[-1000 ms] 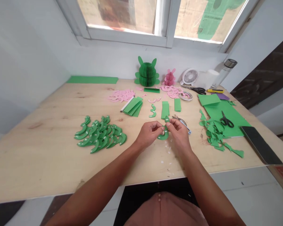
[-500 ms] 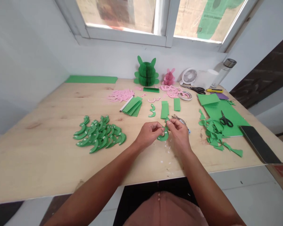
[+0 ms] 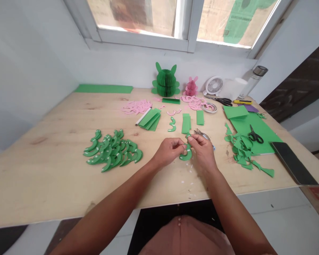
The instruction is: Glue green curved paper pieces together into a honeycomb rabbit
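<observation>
A small curved green paper cutout [image 3: 186, 156] with white patches is pinched between both hands, low over the table's front middle. My left hand [image 3: 170, 151] has thumb and forefinger closed at its left side. My right hand [image 3: 202, 149] grips the upper end, where a green tip shows above the fingers. Pliers [image 3: 203, 135] lie just beyond the right hand, partly hidden by it. White paper bits [image 3: 190, 181] are scattered on the wood below. Left of the hands is a heap of similar green cutouts [image 3: 113, 150].
Green strips [image 3: 186, 123], another green cutout [image 3: 172, 124] and pink cutouts [image 3: 136, 106] lie farther back. Green and pink paper figures [image 3: 166, 83] stand by the wall, near a small fan [image 3: 214, 85]. On the right are scissors [image 3: 255, 134], green scraps [image 3: 241, 150] and a phone [image 3: 294, 163].
The green cutout's curved lower part has shifted slightly right and down and shows more fully. Both hands keep their pinch, nearly in the same place.
</observation>
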Tool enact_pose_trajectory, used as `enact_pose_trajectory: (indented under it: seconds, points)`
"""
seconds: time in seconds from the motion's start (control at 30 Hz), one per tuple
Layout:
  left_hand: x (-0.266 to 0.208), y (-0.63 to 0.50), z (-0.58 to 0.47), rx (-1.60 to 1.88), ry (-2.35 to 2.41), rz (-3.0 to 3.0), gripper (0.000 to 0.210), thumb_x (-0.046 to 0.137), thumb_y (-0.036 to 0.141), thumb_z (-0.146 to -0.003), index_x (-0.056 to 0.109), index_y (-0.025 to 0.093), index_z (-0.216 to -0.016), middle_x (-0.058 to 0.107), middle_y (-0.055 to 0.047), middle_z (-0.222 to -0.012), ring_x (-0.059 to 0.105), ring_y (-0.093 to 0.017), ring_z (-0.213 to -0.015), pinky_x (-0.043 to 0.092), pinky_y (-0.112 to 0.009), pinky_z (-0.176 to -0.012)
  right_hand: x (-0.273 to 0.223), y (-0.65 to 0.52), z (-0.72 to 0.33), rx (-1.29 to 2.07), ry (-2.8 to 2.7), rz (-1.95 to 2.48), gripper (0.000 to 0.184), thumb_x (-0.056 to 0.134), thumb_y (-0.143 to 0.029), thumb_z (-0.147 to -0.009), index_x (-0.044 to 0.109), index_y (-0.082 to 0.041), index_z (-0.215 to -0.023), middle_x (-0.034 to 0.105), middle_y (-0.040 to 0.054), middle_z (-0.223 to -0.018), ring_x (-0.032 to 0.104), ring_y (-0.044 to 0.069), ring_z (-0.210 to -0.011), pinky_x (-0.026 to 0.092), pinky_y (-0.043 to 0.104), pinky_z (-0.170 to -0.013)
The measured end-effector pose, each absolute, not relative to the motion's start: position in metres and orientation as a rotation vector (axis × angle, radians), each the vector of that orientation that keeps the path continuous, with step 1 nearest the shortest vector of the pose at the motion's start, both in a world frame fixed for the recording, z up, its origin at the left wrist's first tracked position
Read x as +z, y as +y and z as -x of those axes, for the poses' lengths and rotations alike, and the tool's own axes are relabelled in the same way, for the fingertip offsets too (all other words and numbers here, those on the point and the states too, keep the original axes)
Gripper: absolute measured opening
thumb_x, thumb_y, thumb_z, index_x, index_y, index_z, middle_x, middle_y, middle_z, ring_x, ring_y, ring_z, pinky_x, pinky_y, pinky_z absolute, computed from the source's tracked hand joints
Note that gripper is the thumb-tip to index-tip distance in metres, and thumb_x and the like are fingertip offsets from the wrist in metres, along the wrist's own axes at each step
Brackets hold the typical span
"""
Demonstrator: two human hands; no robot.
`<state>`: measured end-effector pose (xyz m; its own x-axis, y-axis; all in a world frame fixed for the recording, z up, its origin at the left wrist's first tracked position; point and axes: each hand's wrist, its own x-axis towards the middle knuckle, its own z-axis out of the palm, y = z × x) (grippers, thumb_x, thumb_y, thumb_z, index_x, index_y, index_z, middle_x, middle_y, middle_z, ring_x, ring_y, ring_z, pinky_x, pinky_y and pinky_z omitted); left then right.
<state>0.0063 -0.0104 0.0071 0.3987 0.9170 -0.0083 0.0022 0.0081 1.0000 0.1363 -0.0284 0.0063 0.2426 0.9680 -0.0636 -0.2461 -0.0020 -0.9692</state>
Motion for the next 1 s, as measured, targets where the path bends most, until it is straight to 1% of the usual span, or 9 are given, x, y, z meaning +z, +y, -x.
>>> enact_pose_trajectory:
  seconds: [0.2,0.5,0.7,0.9,1.0]
  points:
    - [0.007,-0.0093,-0.0055,0.856,0.902,-1.406,0.014,0.058,0.023,-0.07,0.061,0.013,-0.061,0.062,-0.002,-0.057,0.053,-0.01,-0.053,0.042,-0.022,-0.054,0.0039,-0.0285,-0.1363,1.186,-0.768,1.132,0.022,0.077,-0.033,-0.059,0.067,-0.018,-0.071,0.061,-0.0037,-0.064,0.053,0.011,-0.058,0.041,0.025,-0.057]
    - [0.0072,-0.0094,-0.005,0.855,0.912,-1.45,0.014,0.057,0.023,-0.071,0.061,0.013,-0.062,0.062,-0.001,-0.057,0.053,-0.01,-0.052,0.042,-0.021,-0.053,0.0087,-0.0294,-0.1344,1.162,-0.752,1.138,0.021,0.078,-0.031,-0.056,0.066,-0.017,-0.066,0.059,-0.0042,-0.059,0.05,0.009,-0.056,0.039,0.023,-0.055]
    - [0.0078,-0.0092,-0.0041,0.849,0.892,-1.44,0.012,0.058,0.02,-0.071,0.062,0.012,-0.062,0.063,-0.002,-0.058,0.054,-0.01,-0.055,0.043,-0.02,-0.054,0.0096,-0.0301,-0.1347,1.206,-0.753,1.134,0.02,0.076,-0.032,-0.058,0.068,-0.018,-0.07,0.062,-0.0036,-0.063,0.052,0.01,-0.058,0.04,0.023,-0.057]
    - [0.0094,-0.0092,-0.0033,0.841,0.885,-1.438,0.016,0.058,0.025,-0.072,0.062,0.013,-0.063,0.062,-0.001,-0.057,0.054,-0.01,-0.055,0.042,-0.02,-0.053,0.0095,-0.03,-0.135,1.206,-0.749,1.13,0.019,0.077,-0.031,-0.058,0.068,-0.018,-0.068,0.063,-0.0034,-0.062,0.053,0.01,-0.057,0.041,0.023,-0.057]
    - [0.0101,-0.0093,-0.0032,0.845,0.895,-1.445,0.017,0.058,0.026,-0.072,0.062,0.013,-0.062,0.062,-0.001,-0.057,0.053,-0.01,-0.053,0.04,-0.02,-0.051,0.0083,-0.0298,-0.1352,1.23,-0.733,1.101,0.02,0.076,-0.032,-0.058,0.068,-0.019,-0.07,0.063,-0.0031,-0.062,0.053,0.01,-0.057,0.041,0.024,-0.057]
